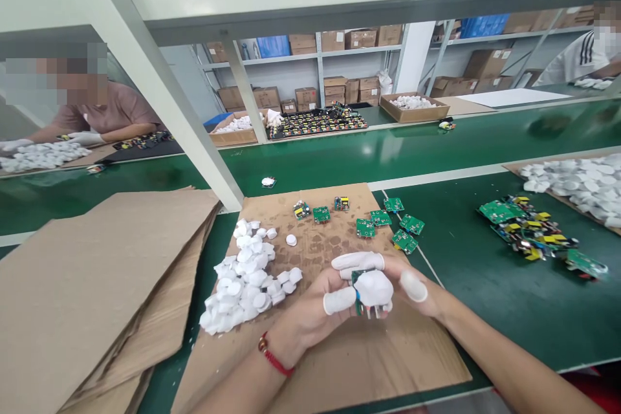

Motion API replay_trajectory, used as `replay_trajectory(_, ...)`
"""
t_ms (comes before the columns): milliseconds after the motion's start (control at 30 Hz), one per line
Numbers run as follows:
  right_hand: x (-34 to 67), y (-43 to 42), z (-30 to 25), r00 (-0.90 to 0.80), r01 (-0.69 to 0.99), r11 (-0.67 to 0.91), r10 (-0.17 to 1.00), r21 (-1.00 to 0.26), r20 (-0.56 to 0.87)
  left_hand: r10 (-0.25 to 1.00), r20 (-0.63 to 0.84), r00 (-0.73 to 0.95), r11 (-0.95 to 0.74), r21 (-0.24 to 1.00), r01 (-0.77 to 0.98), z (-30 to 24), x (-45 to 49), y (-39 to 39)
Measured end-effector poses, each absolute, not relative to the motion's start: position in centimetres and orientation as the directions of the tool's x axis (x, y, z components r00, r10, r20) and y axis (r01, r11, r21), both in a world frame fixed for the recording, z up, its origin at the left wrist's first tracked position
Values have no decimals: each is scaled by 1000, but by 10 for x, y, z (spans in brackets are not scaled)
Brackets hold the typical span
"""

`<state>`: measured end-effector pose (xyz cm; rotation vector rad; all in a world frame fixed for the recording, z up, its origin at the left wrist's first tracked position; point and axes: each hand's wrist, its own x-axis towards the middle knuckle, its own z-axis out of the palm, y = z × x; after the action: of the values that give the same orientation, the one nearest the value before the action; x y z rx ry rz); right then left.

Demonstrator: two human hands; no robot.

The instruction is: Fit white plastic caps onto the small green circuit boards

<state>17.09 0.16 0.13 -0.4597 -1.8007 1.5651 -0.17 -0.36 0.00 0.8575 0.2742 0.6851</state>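
Mid-step: my left hand (305, 314) and right hand (412, 288) grasping green PCB (358, 291), white cap (374, 288) held against it; loose caps (245, 278) beside.

The green tabletop (451, 310) carries a brown cardboard sheet (310, 233), which holds a heap of white round caps (242, 278) and a few small circuit boards (321, 214). More green circuit boards (411, 224) lie directly on the tabletop just beside the sheet. Further right sits a jumbled pile of boards with yellow components (519, 229). Overlapping loose cardboard sheets (97, 284) lie at the left, and another cardboard piece (514, 169) heaped with white caps (577, 184) lies at the right edge.
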Motion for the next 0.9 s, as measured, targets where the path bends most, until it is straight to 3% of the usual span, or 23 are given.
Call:
replay_trajectory(200,171,0,-1,-717,-333,31,641,-942,274,604,91,792,529,697,-484,4,0,-8)
replay_trajectory(500,166,-1,-5,-656,-311,117,692,-943,303,631,74,772,505,716,-482,6,3,-10)
replay_trajectory(733,165,-3,0,-666,-282,141,683,-949,300,589,183,787,569,598,-564,-2,0,-10)
replay_trajectory(900,165,-4,1,-664,-316,114,683,-942,305,599,143,788,595,580,-557,-3,1,-11)
